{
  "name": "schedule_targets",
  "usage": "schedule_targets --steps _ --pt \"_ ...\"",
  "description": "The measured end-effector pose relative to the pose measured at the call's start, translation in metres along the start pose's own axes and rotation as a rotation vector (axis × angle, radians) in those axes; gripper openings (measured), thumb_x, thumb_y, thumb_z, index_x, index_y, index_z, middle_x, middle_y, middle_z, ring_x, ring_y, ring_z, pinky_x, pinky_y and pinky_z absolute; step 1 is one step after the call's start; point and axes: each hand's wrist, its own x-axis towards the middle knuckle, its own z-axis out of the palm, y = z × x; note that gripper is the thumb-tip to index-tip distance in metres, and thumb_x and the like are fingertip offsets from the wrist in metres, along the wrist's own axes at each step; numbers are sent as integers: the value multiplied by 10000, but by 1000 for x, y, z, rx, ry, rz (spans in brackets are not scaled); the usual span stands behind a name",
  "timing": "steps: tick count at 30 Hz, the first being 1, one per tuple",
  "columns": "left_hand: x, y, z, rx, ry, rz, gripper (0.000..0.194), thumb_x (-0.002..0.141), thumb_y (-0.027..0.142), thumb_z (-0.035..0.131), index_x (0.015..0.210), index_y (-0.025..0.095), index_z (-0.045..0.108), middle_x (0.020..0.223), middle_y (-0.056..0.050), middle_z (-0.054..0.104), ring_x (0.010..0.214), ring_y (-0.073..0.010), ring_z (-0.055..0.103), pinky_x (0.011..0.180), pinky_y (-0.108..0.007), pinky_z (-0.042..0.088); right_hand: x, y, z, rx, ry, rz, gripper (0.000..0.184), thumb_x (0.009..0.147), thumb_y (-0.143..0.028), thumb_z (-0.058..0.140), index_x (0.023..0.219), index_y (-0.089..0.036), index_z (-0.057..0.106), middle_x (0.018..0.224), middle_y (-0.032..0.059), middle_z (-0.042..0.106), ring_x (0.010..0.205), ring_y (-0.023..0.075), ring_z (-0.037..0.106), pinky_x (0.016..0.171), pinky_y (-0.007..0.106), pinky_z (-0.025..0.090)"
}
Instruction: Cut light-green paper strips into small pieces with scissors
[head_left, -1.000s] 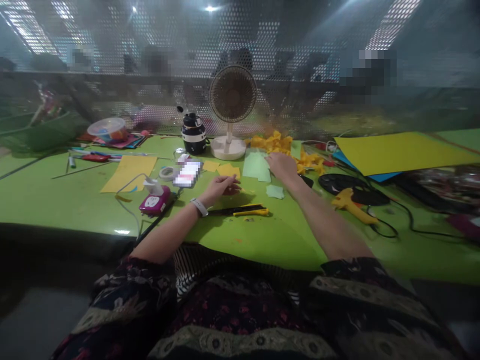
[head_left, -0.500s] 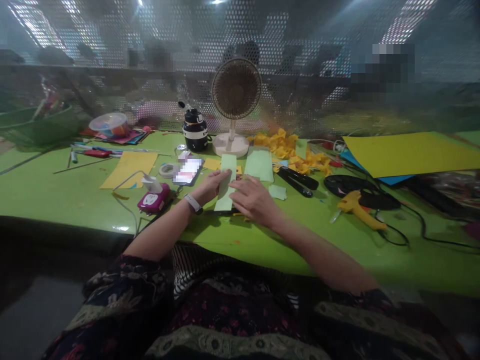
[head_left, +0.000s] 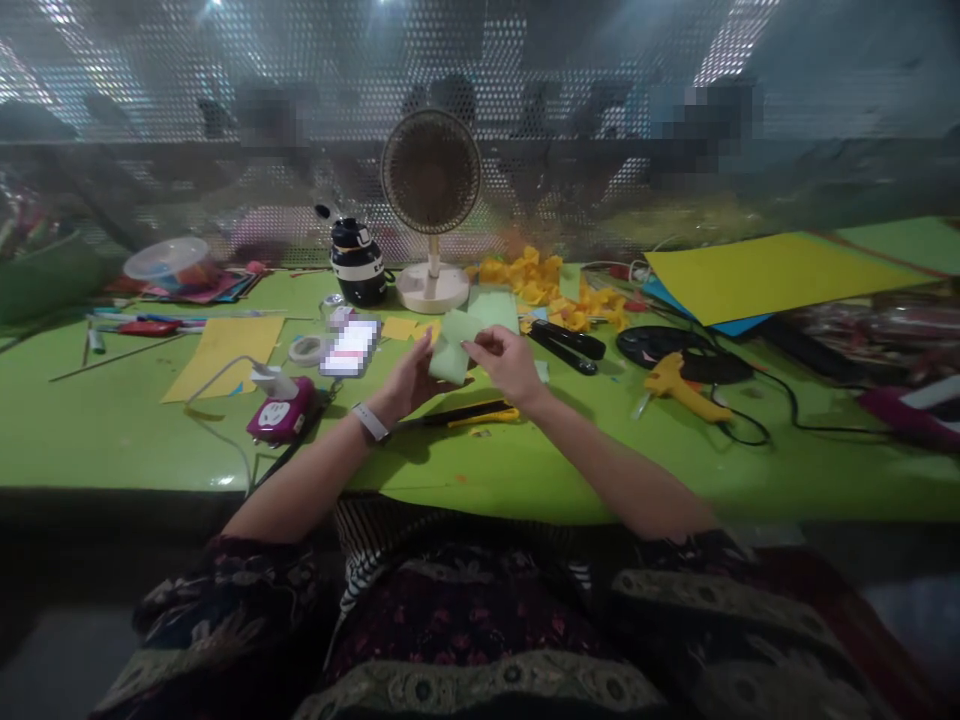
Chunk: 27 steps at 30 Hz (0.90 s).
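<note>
A light green paper strip (head_left: 452, 348) is held up just above the green table (head_left: 112, 420), bent over between both hands. My left hand (head_left: 405, 378) grips its lower left side with the fingers curled behind it; a white wristband is on that wrist. My right hand (head_left: 507, 362) pinches the strip's upper right edge. Below the hands lies a yellow and black utility knife (head_left: 469, 415). More light green paper (head_left: 495, 305) lies flat behind the hands, near a pile of yellow paper pieces (head_left: 551, 290).
A small desk fan (head_left: 430, 200) and a black jar (head_left: 355, 262) stand at the back. Left: pink socket (head_left: 280, 415), tape roll (head_left: 306, 349), yellow sheet (head_left: 221, 350). Right: black stapler (head_left: 568, 345), yellow glue gun (head_left: 679, 385) with cable, large yellow sheets (head_left: 765, 275).
My right hand came back from the far paper pile with a green strip. Both hands took hold of it, lifted it off the table and bent it.
</note>
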Motion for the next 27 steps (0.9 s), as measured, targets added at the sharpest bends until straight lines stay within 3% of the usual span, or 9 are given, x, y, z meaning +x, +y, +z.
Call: schedule_targets --steps 2,5,8,14,19,27 --pt "-3 -1 2 11 0 38 470 830 592 728 1033 169 727 1064 -123 766 1041 -271 709 931 -430 588 -1 -1 2 25 -2 18 492 636 -629 835 752 -221 585 746 5 633 717 191 622 737 395 584" --pt "-5 -4 4 54 26 105 414 693 360 901 1018 171 727 1041 -78 768 928 -215 721 926 -415 592 -3 -3 4 40 -5 15 496 629 -623 843 748 -225 573 725 -14 624 694 174 613 732 375 581" --pt "-6 -6 6 73 35 121 359 702 257 893 1011 168 733 1017 -61 767 893 -185 723 938 -406 587 -4 -5 4 91 28 30 533 609 -592 873 851 -238 556 793 -14 648 741 179 640 726 357 590" --pt "-5 -9 8 56 46 146 367 694 246 900 1019 173 747 1019 -56 778 902 -176 736 955 -382 575 -6 -8 4 211 29 60 675 688 -559 838 1184 -251 498 854 -9 683 796 191 674 721 344 594" --pt "-6 -11 7 99 31 133 374 702 276 902 1028 169 754 1035 -76 786 941 -190 744 961 -374 564 -8 -9 5 198 19 42 657 707 -577 826 1200 -253 535 788 -31 664 728 187 660 655 342 581" --pt "-6 -10 8 110 64 125 411 667 316 926 1007 156 760 1020 -97 793 954 -216 755 938 -368 571 -8 -8 4 213 -6 45 623 727 -597 813 1184 -257 560 761 -29 659 735 198 666 680 359 589"
